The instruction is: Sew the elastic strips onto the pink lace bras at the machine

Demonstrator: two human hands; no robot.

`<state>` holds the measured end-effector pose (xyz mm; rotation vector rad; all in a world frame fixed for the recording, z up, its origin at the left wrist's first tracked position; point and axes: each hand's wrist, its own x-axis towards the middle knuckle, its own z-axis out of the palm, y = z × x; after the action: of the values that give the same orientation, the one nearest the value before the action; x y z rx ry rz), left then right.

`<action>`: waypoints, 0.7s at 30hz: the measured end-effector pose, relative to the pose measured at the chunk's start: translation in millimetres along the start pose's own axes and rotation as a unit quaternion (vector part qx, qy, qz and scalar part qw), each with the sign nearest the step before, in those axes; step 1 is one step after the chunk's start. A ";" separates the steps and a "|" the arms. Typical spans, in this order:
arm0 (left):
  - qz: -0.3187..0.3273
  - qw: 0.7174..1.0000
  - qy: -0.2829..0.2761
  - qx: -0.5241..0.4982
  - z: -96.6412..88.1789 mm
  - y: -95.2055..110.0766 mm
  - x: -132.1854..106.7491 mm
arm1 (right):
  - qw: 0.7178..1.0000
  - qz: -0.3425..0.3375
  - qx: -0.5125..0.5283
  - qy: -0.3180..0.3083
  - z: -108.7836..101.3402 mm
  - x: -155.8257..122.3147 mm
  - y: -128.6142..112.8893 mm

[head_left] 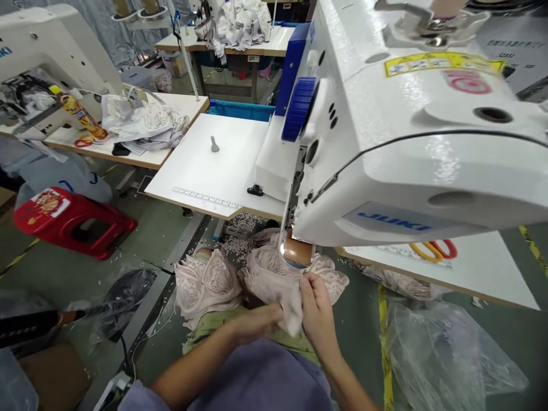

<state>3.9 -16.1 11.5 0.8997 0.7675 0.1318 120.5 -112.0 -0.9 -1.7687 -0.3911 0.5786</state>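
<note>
A pale pink lace bra [274, 278] lies under the front end of a white JUKI sewing machine [385, 182]. My right hand [315, 302] pinches its fabric just below the machine's brown-orange guard [298, 252]. Closed on a hanging part of the same bra, my left hand [266, 319] is a little lower and to the left, its fingertips partly hidden by cloth. Another pale pink lace bra [209, 282] rests at the left, over green cloth [214, 322] on my lap.
White table panels flank the machine; a grey peg [214, 144] stands on the left panel [240, 134]. Orange and red-handled scissors [432, 250] lie at the right. A red stool [77, 222] and a plastic bag [449, 354] are on the floor.
</note>
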 end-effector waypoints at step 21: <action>0.018 0.956 -0.134 0.261 -19.0 59.2 -12.1 | 0.911 -0.227 -0.110 -0.326 -15.4 17.1 -41.1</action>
<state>-5.3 28.9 55.1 1.4018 0.5356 -0.1690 144.7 -103.9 38.7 -1.5712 -1.3378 0.7981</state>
